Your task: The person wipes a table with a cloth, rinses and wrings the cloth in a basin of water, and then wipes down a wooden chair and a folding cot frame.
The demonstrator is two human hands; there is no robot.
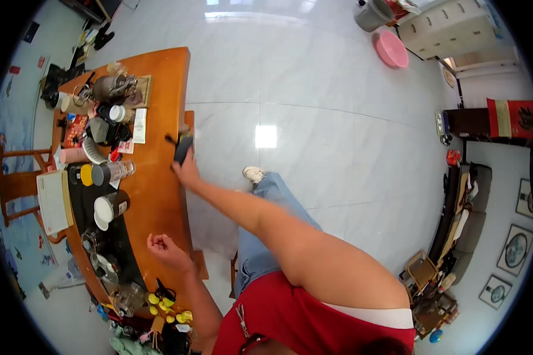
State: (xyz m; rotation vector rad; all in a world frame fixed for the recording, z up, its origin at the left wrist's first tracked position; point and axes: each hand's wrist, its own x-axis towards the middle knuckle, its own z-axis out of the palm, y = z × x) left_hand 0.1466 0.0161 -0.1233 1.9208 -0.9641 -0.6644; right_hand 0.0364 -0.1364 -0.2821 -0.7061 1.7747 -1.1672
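My right hand (187,170) reaches out over the table's long edge and grips a dark grey, flat-looking object (183,149) with a short black strap at its end. What kind of thing it is I cannot make out. My left hand (170,251) hovers near the same edge, closer to my body, with its fingers curled in; no object shows in it. Both hands are above the brown wooden table (154,177). Nearest the left hand, across the bare wood, stands a jar with a white lid (105,209).
A clear bottle with a grey cap (114,171), a white-lidded container (121,113), a metal pot (109,87) and a glass teapot (127,299) crowd the table's far side. Yellow items (163,305) lie at its near end. A pink basin (391,49) rests on the tiled floor.
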